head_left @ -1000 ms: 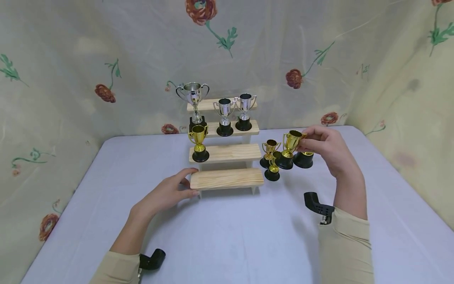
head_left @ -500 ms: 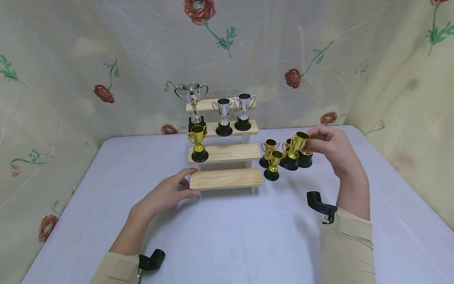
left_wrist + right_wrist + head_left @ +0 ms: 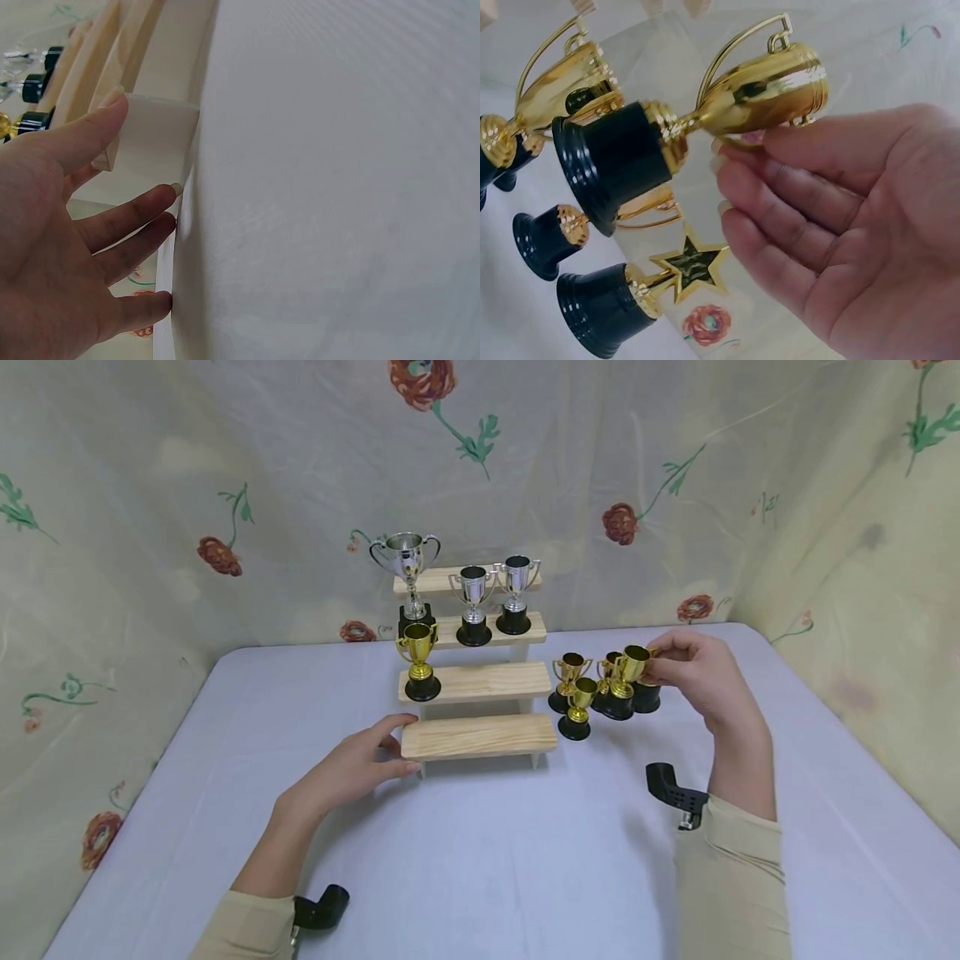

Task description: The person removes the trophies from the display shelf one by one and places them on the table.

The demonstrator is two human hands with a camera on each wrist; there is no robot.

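My right hand (image 3: 693,677) pinches a gold trophy cup (image 3: 626,670) near its rim and handle, thumb on one side and fingertips on the other. In the right wrist view that cup (image 3: 761,94) shows a black round base, close to the other trophies. My left hand (image 3: 356,766) is at the left end of the tiered wooden stand (image 3: 480,737), thumb at the front and index finger at the back edge of the lowest step. The left wrist view shows the other fingers (image 3: 135,217) stretched down to the tablecloth.
A large silver trophy (image 3: 408,564) and two smaller silver ones (image 3: 474,597) stand on the stand's upper steps. One gold trophy (image 3: 420,652) is on the step below. Several gold trophies (image 3: 576,706) cluster right of the stand, including a star-topped one (image 3: 694,266).
My right hand has shifted the gold trophy cup a little to the right and toward me, uncovering more of the smaller cups beside it. The left hand stays at the stand.
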